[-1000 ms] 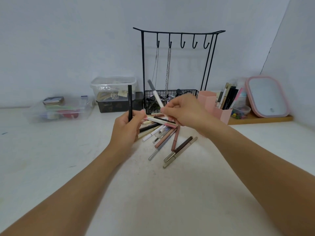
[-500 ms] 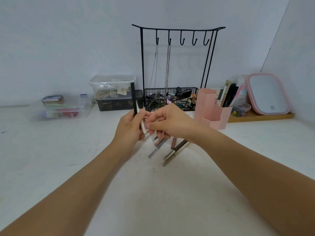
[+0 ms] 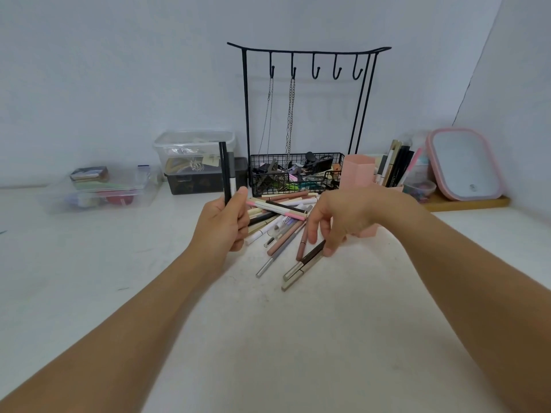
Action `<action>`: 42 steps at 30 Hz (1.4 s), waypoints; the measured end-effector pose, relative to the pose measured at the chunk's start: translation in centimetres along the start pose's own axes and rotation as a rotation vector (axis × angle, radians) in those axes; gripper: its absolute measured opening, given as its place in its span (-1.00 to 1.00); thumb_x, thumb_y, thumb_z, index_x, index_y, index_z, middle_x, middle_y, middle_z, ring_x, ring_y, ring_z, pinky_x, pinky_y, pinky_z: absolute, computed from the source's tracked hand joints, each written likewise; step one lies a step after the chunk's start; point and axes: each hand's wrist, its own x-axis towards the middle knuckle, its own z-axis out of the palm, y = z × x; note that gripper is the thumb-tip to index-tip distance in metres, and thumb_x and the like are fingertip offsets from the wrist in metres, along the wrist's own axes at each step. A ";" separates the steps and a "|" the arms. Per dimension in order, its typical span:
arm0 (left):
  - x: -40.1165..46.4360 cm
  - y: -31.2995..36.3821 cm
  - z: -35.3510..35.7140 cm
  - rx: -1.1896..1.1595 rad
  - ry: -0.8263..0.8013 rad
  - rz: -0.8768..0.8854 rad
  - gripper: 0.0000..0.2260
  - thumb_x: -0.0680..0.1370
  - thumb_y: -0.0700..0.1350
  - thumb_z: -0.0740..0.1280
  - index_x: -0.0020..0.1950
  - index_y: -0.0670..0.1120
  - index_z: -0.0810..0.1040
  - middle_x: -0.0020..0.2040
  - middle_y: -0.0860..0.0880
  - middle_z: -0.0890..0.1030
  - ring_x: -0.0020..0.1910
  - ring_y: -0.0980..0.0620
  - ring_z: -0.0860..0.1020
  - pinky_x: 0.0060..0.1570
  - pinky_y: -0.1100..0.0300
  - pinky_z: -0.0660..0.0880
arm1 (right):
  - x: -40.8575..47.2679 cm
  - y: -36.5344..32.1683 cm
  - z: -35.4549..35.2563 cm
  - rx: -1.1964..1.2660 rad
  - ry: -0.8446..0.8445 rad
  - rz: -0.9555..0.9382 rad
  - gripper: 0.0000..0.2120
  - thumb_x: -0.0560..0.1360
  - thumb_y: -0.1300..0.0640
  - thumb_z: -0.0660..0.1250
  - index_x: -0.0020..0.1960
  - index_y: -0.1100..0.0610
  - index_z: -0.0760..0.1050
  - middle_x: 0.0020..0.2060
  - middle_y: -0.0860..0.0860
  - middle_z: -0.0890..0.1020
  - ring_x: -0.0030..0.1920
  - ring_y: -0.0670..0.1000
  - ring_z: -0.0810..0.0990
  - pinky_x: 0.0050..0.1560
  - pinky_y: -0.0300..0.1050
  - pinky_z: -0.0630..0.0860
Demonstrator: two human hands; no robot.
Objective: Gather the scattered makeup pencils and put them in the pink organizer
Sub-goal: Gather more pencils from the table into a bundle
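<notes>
White counter [image 3: 298, 353] spanning the whole lower view and meeting pale walls at the back; a wall corner is running down on the far right. The near half of the counter is lying bare between the two forearms, giving open room toward the viewer, while the back edge is lined with objects. Black wire jewellery stand [image 3: 307, 114] standing at centre back, two chains hanging from its hooks over a wire basket [image 3: 295, 177] of small items. To its left, a clear lidded box [image 3: 193, 150] is sitting on a dark box, and a low clear tray [image 3: 101, 189] of oddments is lying farther left. At far right, a pink-rimmed mirror [image 3: 465, 165] is leaning on a wooden tray beside the wall.

Pink organizer [image 3: 357, 171] standing just right of the basket, directly behind the right hand; its rear compartments are holding upright pencils and tubes, and its lower front is hidden by the hand. Scattered makeup pencils [image 3: 283, 225] lying in a crossed heap at counter centre, between the two hands and in front of the basket.

Left hand [image 3: 223, 228] gripping a black pencil [image 3: 224, 174] and a white-barrelled one upright, fingers curled round them. Right hand [image 3: 348, 216] hovering over the heap, fingers spread downward and holding nothing, one fingertip touching or just beside a dark-and-silver pencil [image 3: 307, 260].
</notes>
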 end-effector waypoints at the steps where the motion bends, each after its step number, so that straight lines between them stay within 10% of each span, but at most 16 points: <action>1: -0.1 0.0 0.0 -0.002 0.002 -0.009 -0.55 0.68 0.05 0.24 -0.42 0.03 0.30 -0.49 0.07 0.21 -0.52 0.10 0.14 -0.55 0.28 0.08 | 0.1 -0.1 0.1 0.008 -0.005 0.000 -0.78 0.35 0.07 0.62 -0.04 -0.07 0.69 -0.32 -0.10 0.66 -0.30 -0.07 0.61 -0.18 -0.02 0.61; 14: -0.4 0.0 0.2 0.009 -0.006 -0.038 -0.56 0.67 0.06 0.25 -0.38 0.00 0.24 -0.49 0.07 0.19 -0.51 0.10 0.11 -0.56 0.28 0.09 | 0.7 0.2 0.6 0.047 -0.021 0.001 -0.83 0.40 0.17 0.58 -0.12 0.01 0.62 0.03 0.14 0.69 -0.31 -0.06 0.56 -0.34 -0.24 0.50; 34: -0.3 -0.6 -0.2 -0.056 -0.171 0.043 -0.81 0.47 0.02 0.42 -0.10 -0.06 0.51 -0.33 -0.03 0.29 -0.41 0.06 0.23 -0.48 0.24 0.12 | 0.8 -5.7 2.8 0.987 0.373 -0.311 -0.91 0.50 0.30 0.46 -0.02 0.32 0.65 -0.34 0.10 0.68 -0.36 -0.04 0.65 -0.31 -0.26 0.60; 42: -0.5 -0.3 0.8 0.036 -0.073 -0.005 -0.76 0.67 0.05 0.23 -0.10 -0.07 0.49 -0.32 -0.08 0.45 -0.43 0.07 0.39 -0.52 0.21 0.28 | 1.7 -6.8 4.3 0.833 0.547 -0.190 -0.87 0.35 0.11 0.56 -0.20 0.17 0.70 -0.25 0.22 0.72 -0.35 0.06 0.58 -0.21 0.32 0.65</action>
